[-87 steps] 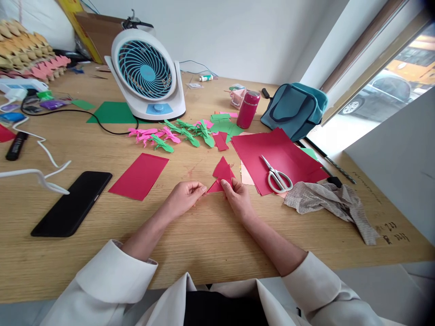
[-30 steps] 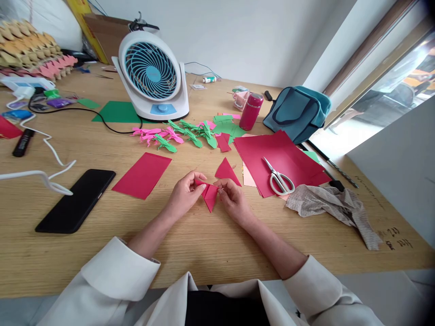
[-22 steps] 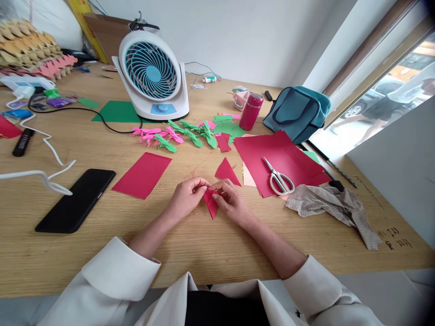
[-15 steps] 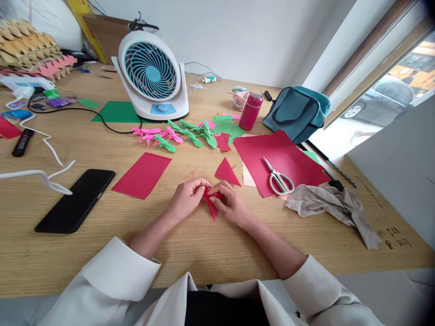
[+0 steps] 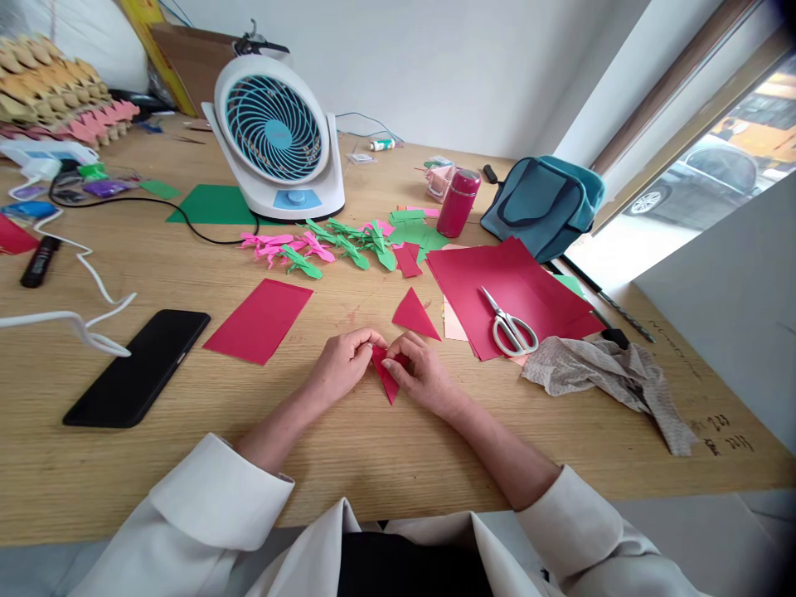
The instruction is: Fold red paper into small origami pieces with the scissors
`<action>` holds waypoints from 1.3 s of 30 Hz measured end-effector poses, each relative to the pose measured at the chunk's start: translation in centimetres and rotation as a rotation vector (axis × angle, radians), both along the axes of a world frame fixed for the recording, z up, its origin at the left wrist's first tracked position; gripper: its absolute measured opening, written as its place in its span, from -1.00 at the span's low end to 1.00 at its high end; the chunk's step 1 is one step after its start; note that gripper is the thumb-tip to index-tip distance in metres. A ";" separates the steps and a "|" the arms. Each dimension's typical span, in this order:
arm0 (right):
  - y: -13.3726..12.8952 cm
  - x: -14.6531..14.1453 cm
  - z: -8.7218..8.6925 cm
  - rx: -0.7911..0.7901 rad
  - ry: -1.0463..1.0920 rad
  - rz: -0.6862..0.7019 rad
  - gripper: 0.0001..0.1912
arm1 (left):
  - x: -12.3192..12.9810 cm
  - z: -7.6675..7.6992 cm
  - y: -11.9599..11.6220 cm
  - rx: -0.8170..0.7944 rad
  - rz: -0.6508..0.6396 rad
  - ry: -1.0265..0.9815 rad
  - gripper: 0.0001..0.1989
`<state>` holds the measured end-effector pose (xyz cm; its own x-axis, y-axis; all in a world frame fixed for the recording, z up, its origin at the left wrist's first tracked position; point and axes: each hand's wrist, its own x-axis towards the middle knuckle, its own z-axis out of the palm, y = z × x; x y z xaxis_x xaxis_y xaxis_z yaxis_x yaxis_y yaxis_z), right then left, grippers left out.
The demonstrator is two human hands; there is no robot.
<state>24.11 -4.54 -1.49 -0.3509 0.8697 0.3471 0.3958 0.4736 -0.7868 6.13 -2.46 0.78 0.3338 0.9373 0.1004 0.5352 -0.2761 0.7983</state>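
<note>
The left hand [image 5: 343, 365] and right hand [image 5: 426, 377] pinch a folded red paper [image 5: 386, 381], partly hidden, tapering to 1 sharp tip.

Small papercraft workspace: wooden table [image 5: 348, 464] with red sheets [image 5: 526, 286], scissors [image 5: 502, 317], folded paper figures [image 5: 303, 261].

Matt folded red paper [image 5: 388, 383] sits before a smooth plastic fan [image 5: 278, 134], a glossy flask [image 5: 458, 206] to the fan's right.

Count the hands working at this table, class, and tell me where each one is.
2. The left hand holds the folded red paper at its left edge; the right hand holds it from the right, nearer the scissors. Neither is hidden.
</note>
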 end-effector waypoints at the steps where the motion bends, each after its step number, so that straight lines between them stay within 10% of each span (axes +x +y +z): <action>1: 0.0 0.0 0.0 0.003 0.003 -0.007 -0.91 | 0.0 0.0 0.0 -0.003 -0.004 0.009 -0.70; 27: 0.0 0.3 0.5 -0.045 -0.059 0.089 -0.70 | 0.0 -0.2 0.0 0.003 -0.037 0.035 -0.70; 39: 0.3 1.0 0.9 -0.089 -0.085 0.176 -0.91 | -0.2 -0.7 0.2 0.013 -0.029 0.077 -0.71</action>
